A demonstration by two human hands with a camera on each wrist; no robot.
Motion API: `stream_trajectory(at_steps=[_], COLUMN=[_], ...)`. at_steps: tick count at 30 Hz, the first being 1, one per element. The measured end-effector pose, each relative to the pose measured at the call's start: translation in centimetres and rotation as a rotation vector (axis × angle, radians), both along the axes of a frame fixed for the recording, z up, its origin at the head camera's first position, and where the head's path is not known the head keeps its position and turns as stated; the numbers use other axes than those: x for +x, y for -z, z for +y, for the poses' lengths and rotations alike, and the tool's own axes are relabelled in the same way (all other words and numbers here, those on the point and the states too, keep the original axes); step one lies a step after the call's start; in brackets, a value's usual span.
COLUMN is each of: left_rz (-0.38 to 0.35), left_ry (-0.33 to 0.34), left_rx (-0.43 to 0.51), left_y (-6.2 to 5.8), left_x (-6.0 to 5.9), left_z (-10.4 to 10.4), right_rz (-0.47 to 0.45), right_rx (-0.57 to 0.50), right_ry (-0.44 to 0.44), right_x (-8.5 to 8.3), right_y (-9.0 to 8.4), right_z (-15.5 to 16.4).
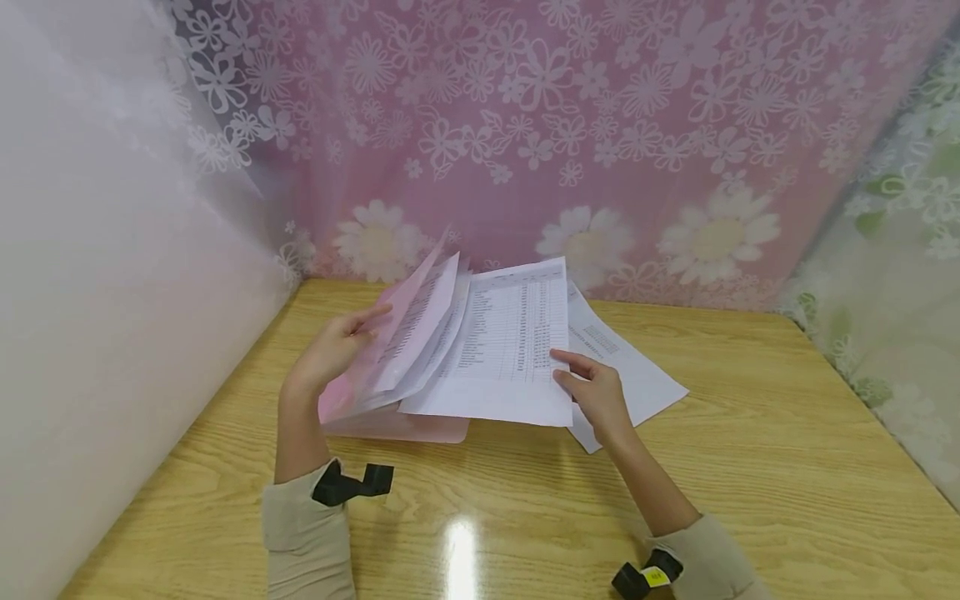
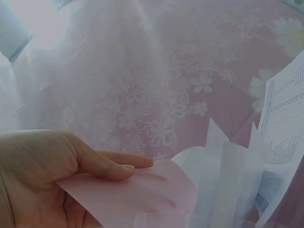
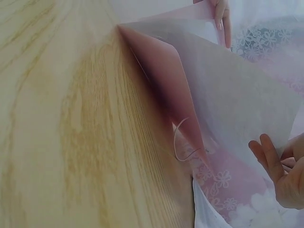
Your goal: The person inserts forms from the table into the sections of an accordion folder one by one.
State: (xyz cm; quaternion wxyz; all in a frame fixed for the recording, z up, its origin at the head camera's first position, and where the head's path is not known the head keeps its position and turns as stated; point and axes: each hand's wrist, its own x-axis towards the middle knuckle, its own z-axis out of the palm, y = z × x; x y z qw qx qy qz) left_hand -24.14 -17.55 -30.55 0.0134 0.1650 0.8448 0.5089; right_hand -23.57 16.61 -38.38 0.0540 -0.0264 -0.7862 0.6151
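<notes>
Right hand pinches printed sheet — left hand grips sheet-filled pink folder.

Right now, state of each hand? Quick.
Left hand: closed on the pink folder cover, holding it lifted open.
Right hand: closed on the printed sheet, pinching its right edge.

Hands at an open pink folder on the desk

The left hand holds up the pink folder's front cover, with several sheets fanned just beside its grip. The right hand pinches the lower edge of a printed sheet; another printed page lies on the wooden desk just beyond that grip.
</notes>
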Motion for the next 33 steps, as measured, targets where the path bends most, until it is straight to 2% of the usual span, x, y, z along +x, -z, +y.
stream_trajectory(at_steps=[9, 16, 27, 33], left_rz=[0.009, 0.016, 0.026, 0.023], left_ry=[-0.004, 0.003, -0.004, -0.007], left_rx=[-0.018, -0.032, -0.042, -0.038], left_y=[0.0, 0.1, 0.2, 0.1], left_x=[-0.2, -0.4, -0.3, -0.3], left_z=[0.0, 0.0, 0.1, 0.0], right_rz=[-0.014, -0.059, -0.091, -0.127], right_rx=[0.008, -0.07, -0.098, -0.166], right_ry=[-0.044, -0.116, -0.215, -0.291], right_x=[-0.5, -1.6, -3.1, -3.7], right_y=[-0.1, 0.0, 0.0, 0.1], right_z=[-0.2, -0.7, -2.3, -3.2])
